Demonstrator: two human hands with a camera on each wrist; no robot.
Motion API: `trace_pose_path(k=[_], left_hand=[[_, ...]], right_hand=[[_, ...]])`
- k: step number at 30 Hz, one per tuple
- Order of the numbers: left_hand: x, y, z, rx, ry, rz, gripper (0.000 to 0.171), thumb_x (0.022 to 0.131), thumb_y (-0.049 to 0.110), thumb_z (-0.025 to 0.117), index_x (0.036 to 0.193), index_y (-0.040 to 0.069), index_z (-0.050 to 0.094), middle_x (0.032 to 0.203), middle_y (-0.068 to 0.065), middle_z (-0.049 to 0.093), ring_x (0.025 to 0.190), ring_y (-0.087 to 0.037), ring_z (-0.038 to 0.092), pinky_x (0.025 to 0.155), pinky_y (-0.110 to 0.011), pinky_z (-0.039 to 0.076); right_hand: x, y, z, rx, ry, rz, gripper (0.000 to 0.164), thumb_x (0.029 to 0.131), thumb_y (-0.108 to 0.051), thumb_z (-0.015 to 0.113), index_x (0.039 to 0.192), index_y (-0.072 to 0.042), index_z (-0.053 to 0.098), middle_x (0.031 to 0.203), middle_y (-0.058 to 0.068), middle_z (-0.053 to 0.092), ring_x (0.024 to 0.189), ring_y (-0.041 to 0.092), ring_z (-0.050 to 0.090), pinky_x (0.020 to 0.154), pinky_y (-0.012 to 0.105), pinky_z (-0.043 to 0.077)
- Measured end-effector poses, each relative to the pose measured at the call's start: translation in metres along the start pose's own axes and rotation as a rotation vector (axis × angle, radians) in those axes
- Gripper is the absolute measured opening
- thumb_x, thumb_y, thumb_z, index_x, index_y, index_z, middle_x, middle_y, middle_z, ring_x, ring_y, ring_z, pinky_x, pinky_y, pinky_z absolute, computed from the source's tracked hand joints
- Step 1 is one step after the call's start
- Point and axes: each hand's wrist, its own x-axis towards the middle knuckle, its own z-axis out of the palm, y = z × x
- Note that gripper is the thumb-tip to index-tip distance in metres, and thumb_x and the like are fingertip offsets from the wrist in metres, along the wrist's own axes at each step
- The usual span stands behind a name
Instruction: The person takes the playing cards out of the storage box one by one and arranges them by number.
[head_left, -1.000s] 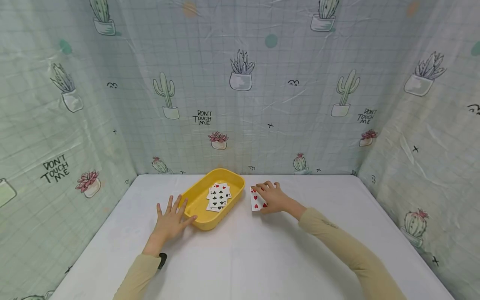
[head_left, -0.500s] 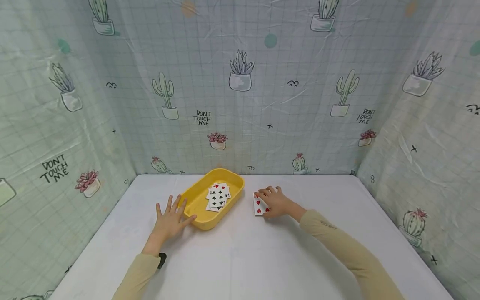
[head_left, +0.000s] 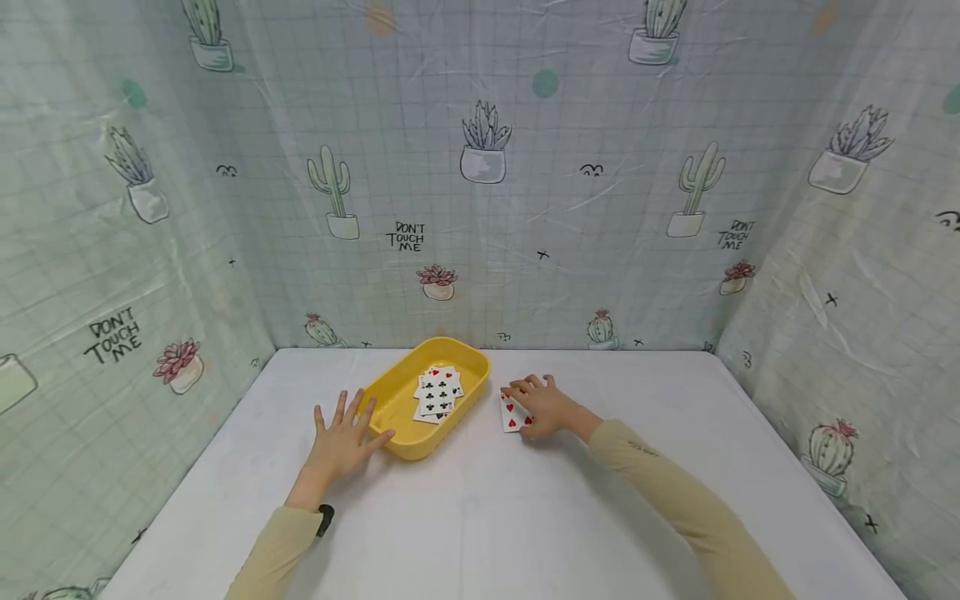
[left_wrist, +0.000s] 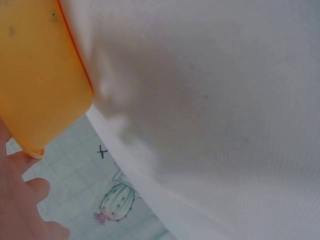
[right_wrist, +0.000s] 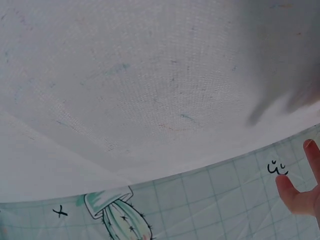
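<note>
In the head view my right hand (head_left: 551,408) pinches a playing card (head_left: 513,414) with red hearts, its thumb at the near edge and fingers at the far edge. The hand covers the card's right part. Left of it a yellow tray (head_left: 401,452) holds several playing cards (head_left: 437,393), a club card face up on top. My left hand (head_left: 339,444) lies with spread, straight fingers at the tray's near left rim. From the left wrist, the hand's fingers (left_wrist: 37,190) show close by the tray's corner (left_wrist: 60,110). The right wrist view has only fingertips (right_wrist: 287,192), no card.
A white-covered table (head_left: 465,533) carries the tray. Behind and on both sides stands a cactus-print curtain (head_left: 525,275). A dark band (head_left: 325,521) sits on the left wrist.
My right hand and the heart card have shifted toward me and the right, then back a little to the left. The left hand, tray and its cards have stayed in place.
</note>
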Motion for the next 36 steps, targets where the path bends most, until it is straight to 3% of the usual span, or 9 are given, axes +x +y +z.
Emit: trace_pose_path(k=[12,28,36], left_hand=[[0.003,0.002,0.003,0.008,-0.007,0.003,0.084,0.082,0.068,0.033,0.142,0.010,0.023,0.150,-0.016,0.013,0.137,-0.040,0.002,0.100,-0.067,-0.009],[-0.002,0.001,0.000,0.014,-0.001,-0.016,0.082,0.083,0.065,0.036,0.142,0.010,0.023,0.149,-0.016,0.013,0.137,-0.040,0.002,0.100,-0.067,-0.009],[-0.004,0.004,-0.002,0.009,0.004,-0.013,0.081,0.083,0.064,0.037,0.141,0.009,0.024,0.149,-0.016,0.014,0.137,-0.040,0.003,0.100,-0.067,-0.009]], right_hand=[[0.004,0.003,0.008,-0.050,-0.041,0.018,0.073,0.076,-0.043,0.057,0.139,-0.024,0.026,0.138,0.003,0.037,0.124,0.023,0.034,0.096,0.062,0.025],[0.000,-0.002,0.002,0.065,-0.029,0.016,0.068,0.078,-0.038,0.058,0.138,-0.023,0.030,0.131,0.008,0.042,0.119,0.028,0.034,0.096,0.066,0.021],[-0.006,-0.003,0.002,0.022,-0.005,0.018,0.068,0.079,-0.041,0.058,0.138,-0.021,0.032,0.129,0.004,0.045,0.118,0.025,0.036,0.096,0.062,0.025]])
